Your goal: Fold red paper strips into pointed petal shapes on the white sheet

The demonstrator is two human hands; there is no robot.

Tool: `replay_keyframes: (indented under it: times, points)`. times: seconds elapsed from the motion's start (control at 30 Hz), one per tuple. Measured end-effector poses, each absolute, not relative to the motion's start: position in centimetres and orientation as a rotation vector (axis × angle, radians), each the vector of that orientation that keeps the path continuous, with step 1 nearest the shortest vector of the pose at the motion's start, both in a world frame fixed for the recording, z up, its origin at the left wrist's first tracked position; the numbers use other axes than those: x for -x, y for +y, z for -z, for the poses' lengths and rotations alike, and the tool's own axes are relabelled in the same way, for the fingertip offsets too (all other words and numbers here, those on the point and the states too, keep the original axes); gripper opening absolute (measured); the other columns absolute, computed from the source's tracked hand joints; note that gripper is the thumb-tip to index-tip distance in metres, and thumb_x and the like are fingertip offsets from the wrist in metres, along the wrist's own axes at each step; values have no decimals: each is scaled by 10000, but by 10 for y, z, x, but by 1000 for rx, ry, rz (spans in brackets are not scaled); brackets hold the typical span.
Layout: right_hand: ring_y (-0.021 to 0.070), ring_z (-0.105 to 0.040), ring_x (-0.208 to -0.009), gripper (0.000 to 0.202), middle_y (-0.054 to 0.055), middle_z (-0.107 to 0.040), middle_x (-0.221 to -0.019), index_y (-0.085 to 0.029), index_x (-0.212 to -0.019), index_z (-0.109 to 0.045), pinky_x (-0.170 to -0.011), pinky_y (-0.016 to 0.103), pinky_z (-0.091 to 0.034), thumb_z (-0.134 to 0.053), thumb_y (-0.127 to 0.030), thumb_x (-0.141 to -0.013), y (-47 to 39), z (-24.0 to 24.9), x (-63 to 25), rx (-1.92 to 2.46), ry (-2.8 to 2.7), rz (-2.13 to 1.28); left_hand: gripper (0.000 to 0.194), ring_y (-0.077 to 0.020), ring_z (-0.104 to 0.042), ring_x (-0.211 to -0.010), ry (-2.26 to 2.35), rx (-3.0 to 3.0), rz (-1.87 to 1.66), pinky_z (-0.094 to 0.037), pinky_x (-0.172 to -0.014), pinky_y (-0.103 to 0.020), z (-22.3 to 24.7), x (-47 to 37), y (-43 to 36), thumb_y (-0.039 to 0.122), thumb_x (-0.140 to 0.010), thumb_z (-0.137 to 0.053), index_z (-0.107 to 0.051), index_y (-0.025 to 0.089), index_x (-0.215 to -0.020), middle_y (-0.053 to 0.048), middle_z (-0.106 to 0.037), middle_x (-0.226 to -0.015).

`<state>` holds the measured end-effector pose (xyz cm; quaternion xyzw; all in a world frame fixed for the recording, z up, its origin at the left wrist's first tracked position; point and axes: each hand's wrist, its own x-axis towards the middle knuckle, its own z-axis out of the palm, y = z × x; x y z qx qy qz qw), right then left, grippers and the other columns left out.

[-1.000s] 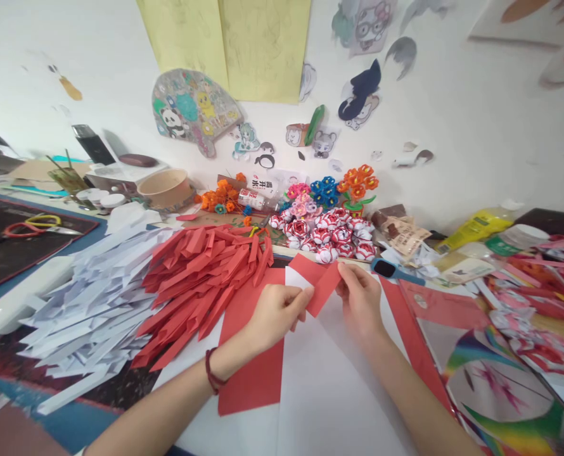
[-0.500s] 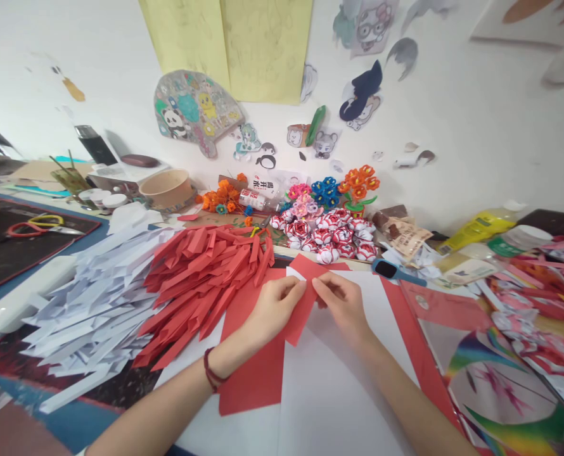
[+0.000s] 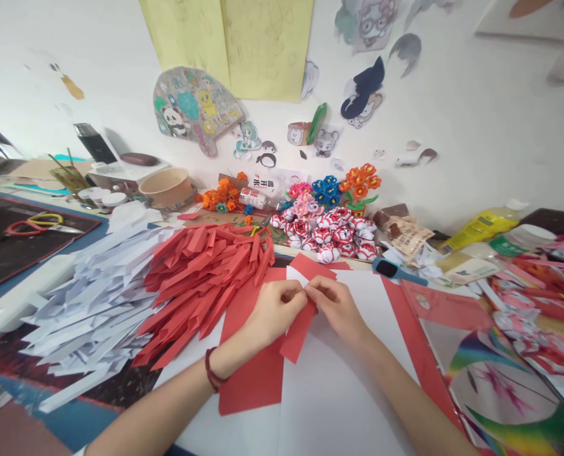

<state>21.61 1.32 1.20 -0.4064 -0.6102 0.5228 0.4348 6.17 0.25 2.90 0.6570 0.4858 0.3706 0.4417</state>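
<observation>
Between my two hands is a red paper strip (image 3: 297, 334), its lower end slanting down over a white sheet (image 3: 339, 386). My left hand (image 3: 277, 307) pinches it from the left, thumb against fingers. From the right, my right hand (image 3: 334, 304) pinches it too, and the fingertips of both hands meet. Part of the strip is hidden behind the fingers. Under my left wrist lies a red sheet (image 3: 253, 373). More red paper (image 3: 310, 266) shows just beyond my hands. To the left are a heap of folded red strips (image 3: 201, 272) and a heap of folded white strips (image 3: 96, 291).
Red-and-white paper flowers (image 3: 329, 234) stand at the back, near an orange flower pot (image 3: 358, 190). Scissors (image 3: 39, 225) lie far left. A blue watch (image 3: 396, 271), a yellow bottle (image 3: 481, 228) and a rainbow-patterned bag (image 3: 505, 380) are on the right.
The red paper between my hands has become narrower, and its lower end sits a little lower. My right fingers have moved left to meet my left fingertips.
</observation>
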Motion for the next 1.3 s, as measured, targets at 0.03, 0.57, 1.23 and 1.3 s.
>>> replay_keyframes:
  times: [0.03,0.57,1.23,1.3]
  points:
    - [86,-476,-566,279,-35,-501,-627,-173,-691,-567,-518,207,-380,-573,-380,-878,12,-13,-216,1017,-1529,-1285,261,-81,-340,-558,1208,-1627,-917,-253,-522,-213,-29,-62,3,264,-809,-463,-430,157,-573,47,-379,-557]
    - [96,-435,-538,175,-23,-516,-627,-185,-709,-624,-486,236,-348,-637,-333,-804,37,-6,-247,1052,-1106,-890,199,-93,-445,-440,1237,-1541,-714,-302,-456,-193,-35,-64,1,206,-696,-429,-499,170,-513,33,-485,-436]
    - [122,-465,-540,237,-28,-503,-575,-198,-653,-544,-517,240,-388,-565,-353,-830,23,-2,-233,1342,-1392,-697,404,-194,-645,-805,1435,-2277,-691,-451,-663,-257,-23,-69,-2,374,-828,-637,-578,229,-1201,-54,-699,-997]
    - [132,-500,-563,235,-13,-550,-624,-195,-704,-586,-520,242,-410,-568,-388,-836,24,-4,-232,1315,-1375,-771,390,-192,-646,-768,1455,-2270,-677,-442,-638,-251,-23,-68,-2,348,-819,-641,-597,230,-1189,-50,-707,-944]
